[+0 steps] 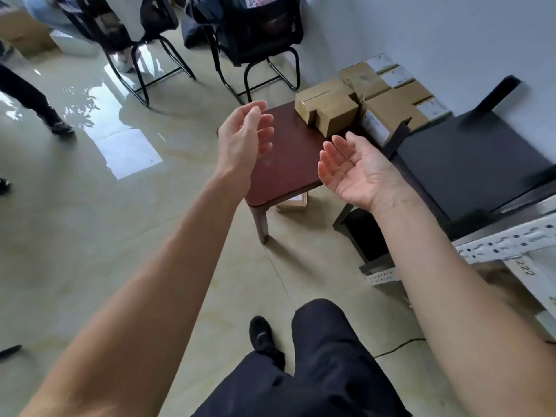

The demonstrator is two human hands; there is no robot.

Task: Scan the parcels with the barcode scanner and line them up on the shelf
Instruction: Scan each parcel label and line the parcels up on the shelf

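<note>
Left hand (243,136) and right hand (358,173), both released and empty, reach toward the desk (285,164). Parcels (328,112) sit stacked at its far right. No scanner visible; scanning and shelving apparently remain.

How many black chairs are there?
2. One chair stands at the top left of the floor, the other chair just to its right, nearer the wall. Both are cut off by the picture's top edge, so more may be hidden.

Brown cardboard parcels (326,111) on reddish-brown table (288,173)
</note>
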